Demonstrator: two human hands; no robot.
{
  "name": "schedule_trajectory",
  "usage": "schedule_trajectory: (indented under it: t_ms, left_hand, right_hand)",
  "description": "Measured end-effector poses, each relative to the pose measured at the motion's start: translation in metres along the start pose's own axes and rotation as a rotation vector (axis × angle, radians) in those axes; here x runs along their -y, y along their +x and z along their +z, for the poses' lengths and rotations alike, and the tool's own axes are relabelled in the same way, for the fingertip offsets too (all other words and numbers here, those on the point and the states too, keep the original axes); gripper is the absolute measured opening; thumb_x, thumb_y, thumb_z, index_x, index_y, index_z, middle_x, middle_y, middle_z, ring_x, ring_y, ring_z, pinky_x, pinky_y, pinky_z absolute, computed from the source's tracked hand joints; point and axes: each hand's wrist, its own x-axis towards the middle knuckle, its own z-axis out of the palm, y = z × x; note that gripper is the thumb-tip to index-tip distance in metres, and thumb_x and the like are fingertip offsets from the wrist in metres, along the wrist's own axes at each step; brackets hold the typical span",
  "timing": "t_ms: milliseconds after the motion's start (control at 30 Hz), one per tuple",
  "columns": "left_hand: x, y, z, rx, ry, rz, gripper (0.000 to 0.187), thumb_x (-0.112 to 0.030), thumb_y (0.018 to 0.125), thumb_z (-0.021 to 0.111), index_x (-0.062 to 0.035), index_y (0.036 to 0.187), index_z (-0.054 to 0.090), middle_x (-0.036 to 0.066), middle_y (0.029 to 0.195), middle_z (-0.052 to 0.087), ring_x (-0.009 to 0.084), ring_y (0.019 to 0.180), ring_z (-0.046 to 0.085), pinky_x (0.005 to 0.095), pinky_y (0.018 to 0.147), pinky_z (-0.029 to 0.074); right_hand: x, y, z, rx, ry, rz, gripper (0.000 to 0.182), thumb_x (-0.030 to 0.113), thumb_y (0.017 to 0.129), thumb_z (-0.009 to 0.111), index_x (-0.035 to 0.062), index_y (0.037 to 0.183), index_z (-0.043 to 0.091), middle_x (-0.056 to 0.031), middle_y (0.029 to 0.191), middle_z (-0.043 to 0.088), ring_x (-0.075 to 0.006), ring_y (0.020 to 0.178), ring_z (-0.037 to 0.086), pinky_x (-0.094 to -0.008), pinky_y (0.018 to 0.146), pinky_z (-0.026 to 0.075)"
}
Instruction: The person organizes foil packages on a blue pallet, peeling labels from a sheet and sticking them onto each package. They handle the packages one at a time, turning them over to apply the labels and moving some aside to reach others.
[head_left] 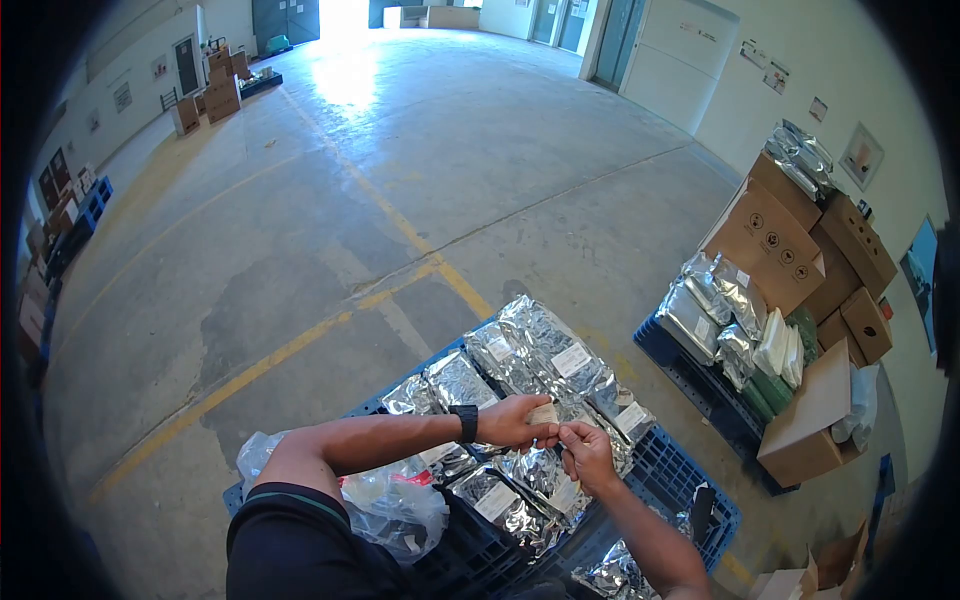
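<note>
I see both hands meet over the blue pallet (690, 470), right in the mid of it. The left hand (512, 420) pinches a small tan label roll (543, 413) w/ thumb and fingers closed on it. A black watch (466, 422) sits on that wrist. The right hand (587, 452) is just beside, fingertips pinched narrow at the edge of the same roll; I can't tell if it grips a bit of the label or only touches it.

Under the hands, on the pallet, lie lots of shiny silver foil bags (540, 345), each w/ a white sticker. They lie flat, side by side, some on top of others. At the near-left corner of the pallet is a crumpled clear plastic bag (395, 505).

To the right of the pallet, a bit apart, is a 2nd blue pallet (685, 375) w/ more silver bags, green packs (770, 395) and a stack of brown cardboard boxes (770, 240). Past the pallet, the grey concrete floor (400, 150) has yellow lines (400, 225) on it.
</note>
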Motion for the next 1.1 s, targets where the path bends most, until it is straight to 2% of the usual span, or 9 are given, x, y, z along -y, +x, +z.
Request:
schedule_trajectory:
  t_ms: [200, 333, 467, 567, 700, 767, 833, 967, 1100]
  left_hand:
    - [0.031, 0.005, -0.015, -0.281, 0.687, 0.199, 0.027, -0.031, 0.085, 0.062, -0.0068, 0.096, 0.061, 0.020, 0.070, 0.066, 0.0387, 0.066, 0.066, 0.0481, 0.064, 0.052]
    - [0.030, -0.001, -0.019, -0.581, 0.605, 0.227, 0.024, -0.034, 0.089, 0.063, -0.0097, 0.087, 0.061, 0.014, 0.069, 0.068, 0.0332, 0.065, 0.068, 0.0427, 0.059, 0.051]
    - [0.009, -0.012, -0.011, -0.393, 0.513, 0.129, 0.029, -0.039, 0.087, 0.068, -0.0118, 0.096, 0.065, 0.013, 0.085, 0.069, 0.0330, 0.079, 0.069, 0.0416, 0.070, 0.053]
    - [-0.008, -0.014, -0.004, -0.143, 0.546, 0.094, 0.032, -0.040, 0.086, 0.069, -0.0099, 0.097, 0.066, 0.014, 0.086, 0.069, 0.0341, 0.081, 0.068, 0.0423, 0.073, 0.053]
    - [0.017, -0.005, -0.016, -0.143, 0.546, 0.093, 0.035, -0.036, 0.087, 0.070, -0.0084, 0.108, 0.068, 0.013, 0.091, 0.071, 0.0310, 0.085, 0.070, 0.0413, 0.075, 0.053]
    - [0.056, 0.000, -0.027, -0.278, 0.497, 0.202, 0.025, -0.029, 0.089, 0.065, -0.0061, 0.098, 0.069, 0.013, 0.079, 0.071, 0.0285, 0.074, 0.070, 0.0395, 0.066, 0.053]
    - [0.051, -0.008, -0.041, -0.223, 0.359, 0.029, 0.015, -0.017, 0.092, 0.061, -0.0022, 0.093, 0.065, 0.008, 0.081, 0.068, 0.0164, 0.075, 0.065, 0.0343, 0.065, 0.051]
    - [0.021, -0.026, -0.038, -0.436, 0.367, 0.189, 0.011, -0.007, 0.084, 0.070, -0.0004, 0.080, 0.063, 0.007, 0.073, 0.064, 0.0164, 0.064, 0.059, 0.0330, 0.061, 0.049]
    - [-0.010, -0.019, -0.031, -0.278, 0.526, 0.630, 0.022, -0.014, 0.077, 0.079, -0.0044, 0.075, 0.059, 0.006, 0.068, 0.061, 0.0196, 0.059, 0.056, 0.0336, 0.055, 0.044]
  right_hand:
    - [-0.028, 0.012, -0.006, -0.060, -0.424, -0.382, 0.018, 0.017, 0.099, 0.058, 0.0005, 0.092, 0.063, -0.0045, 0.081, 0.065, -0.0069, 0.062, 0.055, -0.0228, 0.057, 0.045]
    - [-0.023, 0.014, -0.010, -0.252, -0.402, -0.308, 0.015, 0.014, 0.091, 0.064, -0.0008, 0.088, 0.066, -0.0033, 0.080, 0.066, -0.0087, 0.075, 0.058, -0.0282, 0.069, 0.048]
    - [-0.021, 0.008, -0.005, -0.213, -0.405, -0.177, 0.016, 0.015, 0.092, 0.063, -0.0008, 0.090, 0.065, -0.0044, 0.081, 0.065, -0.0104, 0.080, 0.059, -0.0300, 0.074, 0.049]
    - [-0.027, 0.007, 0.006, -0.051, -0.378, -0.356, 0.022, 0.024, 0.098, 0.061, 0.0044, 0.089, 0.059, 0.0016, 0.071, 0.055, -0.0017, 0.048, 0.045, -0.0211, 0.038, 0.035]
    - [-0.025, 0.010, 0.009, -0.076, -0.334, -0.240, 0.022, 0.027, 0.101, 0.055, 0.0049, 0.098, 0.058, 0.0003, 0.070, 0.056, -0.0038, 0.048, 0.049, -0.0219, 0.039, 0.038]
    - [-0.059, 0.035, -0.008, -0.155, -0.465, -0.709, 0.025, 0.027, 0.102, 0.049, 0.0042, 0.105, 0.058, -0.0005, 0.072, 0.056, -0.0059, 0.049, 0.051, -0.0225, 0.039, 0.038]
    - [-0.050, 0.015, -0.014, -0.242, 0.079, 0.022, 0.031, 0.029, 0.103, 0.040, 0.0051, 0.103, 0.060, -0.0036, 0.074, 0.059, -0.0115, 0.049, 0.054, -0.0280, 0.038, 0.041]
    - [-0.051, 0.001, -0.029, -0.256, 0.381, 0.196, 0.043, 0.041, 0.102, 0.042, 0.0062, 0.081, 0.058, -0.0060, 0.061, 0.056, -0.0122, 0.042, 0.050, -0.0280, 0.035, 0.039]
    - [-0.049, -0.056, -0.032, 0.103, -0.025, 0.269, 0.040, 0.038, 0.099, 0.055, 0.0042, 0.078, 0.057, -0.0040, 0.061, 0.058, -0.0086, 0.040, 0.047, -0.0250, 0.035, 0.038]
